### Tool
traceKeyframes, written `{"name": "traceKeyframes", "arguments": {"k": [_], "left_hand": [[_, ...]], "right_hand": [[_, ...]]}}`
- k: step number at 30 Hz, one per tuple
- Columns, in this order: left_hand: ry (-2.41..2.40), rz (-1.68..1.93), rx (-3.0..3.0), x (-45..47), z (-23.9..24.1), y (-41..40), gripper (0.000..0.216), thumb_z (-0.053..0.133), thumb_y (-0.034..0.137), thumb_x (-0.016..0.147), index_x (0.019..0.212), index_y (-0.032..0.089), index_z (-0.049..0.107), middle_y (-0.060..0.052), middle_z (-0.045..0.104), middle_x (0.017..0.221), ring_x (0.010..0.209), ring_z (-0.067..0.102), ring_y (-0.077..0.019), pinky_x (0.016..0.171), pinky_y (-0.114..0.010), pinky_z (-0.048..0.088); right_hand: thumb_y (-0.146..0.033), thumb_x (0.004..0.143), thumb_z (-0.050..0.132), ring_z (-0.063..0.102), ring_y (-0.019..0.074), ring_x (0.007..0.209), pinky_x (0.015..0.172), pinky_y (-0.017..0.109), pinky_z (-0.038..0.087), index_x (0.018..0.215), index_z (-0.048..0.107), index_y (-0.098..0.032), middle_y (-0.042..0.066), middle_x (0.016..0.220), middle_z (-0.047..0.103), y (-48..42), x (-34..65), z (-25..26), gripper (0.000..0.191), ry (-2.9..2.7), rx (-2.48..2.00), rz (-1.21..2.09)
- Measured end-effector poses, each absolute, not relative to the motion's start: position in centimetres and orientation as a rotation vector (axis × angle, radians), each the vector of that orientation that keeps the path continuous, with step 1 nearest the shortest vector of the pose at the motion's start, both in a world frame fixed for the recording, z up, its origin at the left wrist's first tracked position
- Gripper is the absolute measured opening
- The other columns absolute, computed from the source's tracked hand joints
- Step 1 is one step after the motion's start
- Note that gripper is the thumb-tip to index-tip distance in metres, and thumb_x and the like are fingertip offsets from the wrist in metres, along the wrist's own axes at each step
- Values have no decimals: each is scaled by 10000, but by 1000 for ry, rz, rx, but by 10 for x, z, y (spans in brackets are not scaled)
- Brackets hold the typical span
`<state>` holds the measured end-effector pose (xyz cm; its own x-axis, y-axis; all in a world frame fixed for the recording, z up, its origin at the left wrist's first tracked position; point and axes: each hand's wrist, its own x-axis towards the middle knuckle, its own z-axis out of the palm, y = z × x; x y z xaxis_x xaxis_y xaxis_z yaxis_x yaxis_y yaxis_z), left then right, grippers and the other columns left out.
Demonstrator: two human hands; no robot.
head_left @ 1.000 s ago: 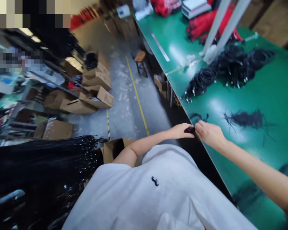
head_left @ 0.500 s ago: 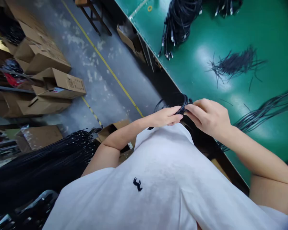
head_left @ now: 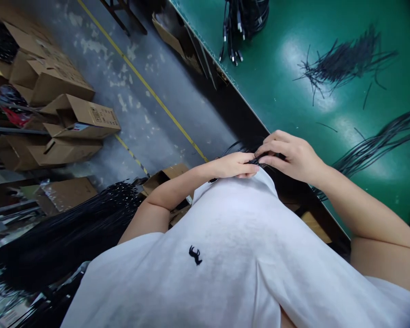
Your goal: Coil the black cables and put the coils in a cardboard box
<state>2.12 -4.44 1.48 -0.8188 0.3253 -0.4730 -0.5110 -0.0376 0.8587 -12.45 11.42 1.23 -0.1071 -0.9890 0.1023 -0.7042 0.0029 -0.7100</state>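
Observation:
Close to my shirt front, my left hand (head_left: 237, 165) is closed around a coiled black cable (head_left: 248, 145), whose loops stick out past the fingers. My right hand (head_left: 290, 155) meets it from the other side, with thumb and fingertips pinched at the coil. A thin black strand shows at those fingertips; whether it is a tie or part of the cable I cannot tell. On the green table beyond lies a heap of short, thin black strips (head_left: 348, 59). Long loose black cables (head_left: 379, 141) run along the table to the right of my right hand.
The green table (head_left: 287, 100) has its edge just beyond my hands. Bundled black cables with metal plugs (head_left: 249, 18) lie at its far side. To the left are cardboard boxes (head_left: 89, 116) on shelving and a thick hank of black cables (head_left: 64, 232). A yellow line (head_left: 150, 89) crosses the floor.
My right hand's fingers have risen and spread a little at the knuckles, with the tips still at the coil. My left hand keeps its hold. The view has shifted slightly.

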Motion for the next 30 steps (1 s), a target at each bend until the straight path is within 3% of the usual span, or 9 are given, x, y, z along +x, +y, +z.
{"name": "traceKeyframes", "arguments": {"k": [9,18,24,30], "left_hand": [[1743,1543,-80,14,22,-45,232,498,341,906,734,188,520,45,532,642,585,459,-90,643,-264,368],[1735,1232,145,7,-3,-31,285,492,359,898,678,191,561,3,574,660,646,524,-140,676,-279,369],[1625,1334,127,10,-16,-29,275,495,321,885,645,196,545,23,467,558,557,436,-127,631,-287,347],[1625,1459,9,19,-22,-28,210,552,255,847,652,180,564,18,517,588,557,449,-105,594,-270,339]], "right_hand": [[-296,947,513,586,122,772,677,245,437,928,697,-179,60,933,637,126,-123,12,219,1702,-1642,-797],[-254,917,490,518,76,662,597,220,341,865,699,-184,5,859,591,125,-122,-8,226,1460,-1686,-527],[-201,1003,365,471,133,711,645,298,319,837,659,-166,45,805,553,132,-109,-4,340,1531,-2120,-370],[-211,1033,308,462,141,726,676,319,332,935,659,-182,44,833,566,146,-91,2,367,1536,-2284,-400]]}}
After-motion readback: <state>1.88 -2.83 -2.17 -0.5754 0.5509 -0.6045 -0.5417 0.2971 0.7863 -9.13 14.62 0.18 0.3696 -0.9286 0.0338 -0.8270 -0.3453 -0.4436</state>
